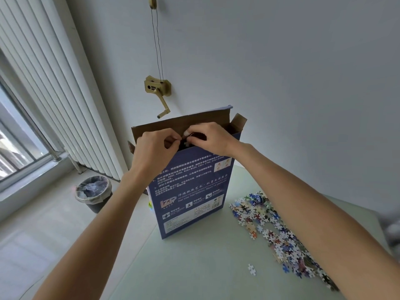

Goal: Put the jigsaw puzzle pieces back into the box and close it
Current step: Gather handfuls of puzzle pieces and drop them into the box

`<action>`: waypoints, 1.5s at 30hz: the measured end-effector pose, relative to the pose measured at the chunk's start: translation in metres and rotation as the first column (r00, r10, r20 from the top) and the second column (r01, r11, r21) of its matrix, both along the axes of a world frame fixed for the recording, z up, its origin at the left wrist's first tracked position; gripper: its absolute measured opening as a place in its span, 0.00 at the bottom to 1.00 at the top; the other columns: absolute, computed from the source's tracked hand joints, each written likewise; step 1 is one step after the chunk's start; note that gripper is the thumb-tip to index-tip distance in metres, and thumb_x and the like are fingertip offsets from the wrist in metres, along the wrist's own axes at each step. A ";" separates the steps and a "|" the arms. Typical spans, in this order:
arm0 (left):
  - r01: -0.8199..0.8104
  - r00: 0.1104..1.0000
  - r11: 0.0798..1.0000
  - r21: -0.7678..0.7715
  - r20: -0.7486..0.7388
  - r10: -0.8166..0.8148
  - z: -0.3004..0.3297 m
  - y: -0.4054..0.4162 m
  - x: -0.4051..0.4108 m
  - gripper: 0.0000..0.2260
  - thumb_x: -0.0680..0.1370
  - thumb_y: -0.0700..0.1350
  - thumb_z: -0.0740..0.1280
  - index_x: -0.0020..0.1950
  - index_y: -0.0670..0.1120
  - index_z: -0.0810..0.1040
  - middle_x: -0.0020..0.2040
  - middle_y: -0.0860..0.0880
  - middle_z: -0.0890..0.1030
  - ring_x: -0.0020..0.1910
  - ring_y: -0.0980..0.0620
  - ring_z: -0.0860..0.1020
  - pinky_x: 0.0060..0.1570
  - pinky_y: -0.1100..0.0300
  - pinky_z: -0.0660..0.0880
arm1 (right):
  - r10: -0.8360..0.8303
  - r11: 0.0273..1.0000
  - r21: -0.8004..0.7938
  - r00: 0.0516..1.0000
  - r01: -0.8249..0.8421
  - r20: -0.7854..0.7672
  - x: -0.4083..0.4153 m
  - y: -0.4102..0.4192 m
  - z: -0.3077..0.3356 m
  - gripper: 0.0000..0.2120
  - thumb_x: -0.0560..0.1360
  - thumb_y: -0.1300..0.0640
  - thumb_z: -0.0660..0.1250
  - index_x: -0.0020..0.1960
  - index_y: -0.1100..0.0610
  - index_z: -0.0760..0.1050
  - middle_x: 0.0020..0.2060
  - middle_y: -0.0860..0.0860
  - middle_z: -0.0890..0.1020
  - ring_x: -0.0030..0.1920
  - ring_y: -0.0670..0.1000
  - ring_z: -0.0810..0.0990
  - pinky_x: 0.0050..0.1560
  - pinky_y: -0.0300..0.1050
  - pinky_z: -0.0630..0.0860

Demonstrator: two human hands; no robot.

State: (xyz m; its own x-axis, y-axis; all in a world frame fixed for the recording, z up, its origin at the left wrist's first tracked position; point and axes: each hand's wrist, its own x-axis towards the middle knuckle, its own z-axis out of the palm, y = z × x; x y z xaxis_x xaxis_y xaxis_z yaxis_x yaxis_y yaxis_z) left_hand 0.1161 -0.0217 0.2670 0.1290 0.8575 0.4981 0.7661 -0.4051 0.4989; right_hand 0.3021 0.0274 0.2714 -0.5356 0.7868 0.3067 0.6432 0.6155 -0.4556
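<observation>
hands (155,146) over box (190,191) (upright), perhaps pinching

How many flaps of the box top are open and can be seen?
3. On the blue box: the long back flap stands up, the right side flap sticks out, the left side flap shows partly behind the left hand. Others may be hidden.

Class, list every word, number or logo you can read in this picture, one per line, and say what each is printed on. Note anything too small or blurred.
"LZP": logo, lower left of the blue box face.
"Net size 700*500mm": white line beside the logo.
"A001-A260", "B261-B520", "C521-C760": number ranges in the upper instructions.
"A B C D": small diagram near the box's top right.
Chinese instruction lines, the slanted English slogan and the bottom panels: too small to read.
Puzzle pieces: no readable text.
</observation>
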 end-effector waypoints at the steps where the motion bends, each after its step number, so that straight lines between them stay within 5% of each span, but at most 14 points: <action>1: 0.004 1.000 1.000 0.014 -0.007 -0.004 0.001 -0.002 0.001 0.06 0.76 0.46 0.67 0.51 0.49 0.82 0.43 0.52 0.83 0.40 0.58 0.79 0.42 0.64 0.76 | -0.007 1.000 -0.002 1.000 0.007 0.012 0.000 -0.001 0.001 0.10 0.77 0.53 0.63 0.56 0.52 0.77 0.50 0.47 0.82 0.51 0.46 0.78 0.54 0.49 0.75; 12: -0.022 0.982 0.998 0.056 -0.186 0.032 0.003 -0.011 0.008 0.08 0.76 0.51 0.67 0.53 0.54 0.81 0.41 0.55 0.84 0.40 0.55 0.80 0.35 0.64 0.72 | -0.266 0.961 0.135 0.943 0.242 0.200 -0.001 -0.011 0.012 0.16 0.76 0.44 0.62 0.57 0.51 0.78 0.53 0.50 0.81 0.53 0.51 0.78 0.46 0.44 0.72; 18: -0.028 0.974 0.996 0.085 -0.220 0.047 0.003 -0.015 0.009 0.08 0.77 0.50 0.66 0.54 0.53 0.80 0.43 0.55 0.84 0.42 0.54 0.80 0.36 0.63 0.72 | -0.272 0.937 0.231 0.962 0.261 0.014 0.001 -0.024 0.012 0.09 0.76 0.55 0.66 0.53 0.55 0.81 0.47 0.51 0.83 0.46 0.50 0.80 0.46 0.47 0.78; 22: 0.010 0.969 0.955 0.297 -0.240 0.065 -0.001 -0.027 0.013 0.08 0.77 0.49 0.66 0.51 0.49 0.81 0.44 0.52 0.84 0.44 0.51 0.81 0.35 0.64 0.69 | -0.283 0.871 0.367 0.944 0.326 -0.167 0.006 -0.063 -0.005 0.08 0.75 0.58 0.66 0.53 0.58 0.80 0.46 0.52 0.84 0.45 0.50 0.81 0.45 0.40 0.79; 28: 0.274 0.957 0.865 0.420 -0.211 -0.200 -0.046 -0.069 0.038 0.08 0.78 0.46 0.64 0.51 0.47 0.82 0.44 0.51 0.84 0.43 0.53 0.80 0.34 0.64 0.75 | -0.440 0.809 0.360 0.885 0.464 -0.153 0.046 -0.170 -0.091 0.08 0.74 0.61 0.68 0.52 0.60 0.80 0.45 0.53 0.84 0.43 0.51 0.81 0.45 0.35 0.73; 31: 0.363 0.931 0.896 0.257 -0.136 -0.338 -0.090 -0.099 0.057 0.08 0.77 0.46 0.65 0.52 0.47 0.82 0.45 0.52 0.84 0.44 0.54 0.80 0.38 0.62 0.77 | -0.545 0.817 0.186 0.836 0.546 -0.060 0.071 -0.228 -0.151 0.09 0.72 0.65 0.68 0.51 0.59 0.80 0.44 0.53 0.83 0.45 0.53 0.80 0.44 0.42 0.77; 35: 0.452 0.881 0.870 -0.200 -0.054 -0.470 -0.151 -0.143 0.075 0.10 0.77 0.48 0.65 0.57 0.51 0.79 0.50 0.54 0.82 0.48 0.55 0.79 0.47 0.56 0.78 | -0.652 0.720 -0.182 0.743 0.670 0.153 0.095 -0.303 -0.214 0.14 0.73 0.64 0.66 0.59 0.58 0.76 0.54 0.52 0.79 0.56 0.54 0.75 0.49 0.45 0.75; 38: 0.375 0.834 0.754 -0.539 -0.159 -0.529 -0.201 -0.173 0.082 0.19 0.75 0.52 0.67 0.66 0.54 0.72 0.58 0.53 0.78 0.56 0.53 0.76 0.54 0.55 0.75 | -0.665 0.503 -0.388 0.633 0.772 0.397 0.107 -0.349 -0.251 0.22 0.75 0.56 0.65 0.68 0.55 0.67 0.61 0.54 0.72 0.62 0.56 0.69 0.56 0.47 0.71; 42: 0.131 0.705 0.533 -0.836 -0.299 -0.643 -0.260 -0.219 0.081 0.42 0.69 0.59 0.72 0.76 0.50 0.54 0.71 0.45 0.62 0.68 0.45 0.63 0.64 0.51 0.67 | -0.712 0.044 -0.528 0.398 0.848 0.578 0.105 -0.406 -0.281 0.27 0.73 0.46 0.65 0.67 0.53 0.62 0.58 0.58 0.67 0.58 0.62 0.70 0.54 0.50 0.71; 45: 0.089 0.691 0.486 -0.870 -0.297 -0.659 -0.278 -0.241 0.084 0.49 0.64 0.60 0.75 0.76 0.48 0.52 0.69 0.42 0.59 0.66 0.43 0.62 0.65 0.52 0.66 | -0.753 -0.005 -0.592 0.387 0.806 0.533 0.088 -0.423 -0.291 0.29 0.72 0.48 0.68 0.68 0.54 0.61 0.61 0.58 0.64 0.60 0.62 0.67 0.58 0.50 0.68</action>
State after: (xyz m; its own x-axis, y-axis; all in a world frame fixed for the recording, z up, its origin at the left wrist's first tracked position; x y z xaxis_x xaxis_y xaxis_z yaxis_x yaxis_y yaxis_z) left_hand 0.2004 -0.2626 -0.0106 0.5230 0.6177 -0.5874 0.8512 -0.4148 0.3216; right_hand 0.3904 -0.3955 -0.0193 0.5640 0.6014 -0.5658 0.5408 -0.7869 -0.2972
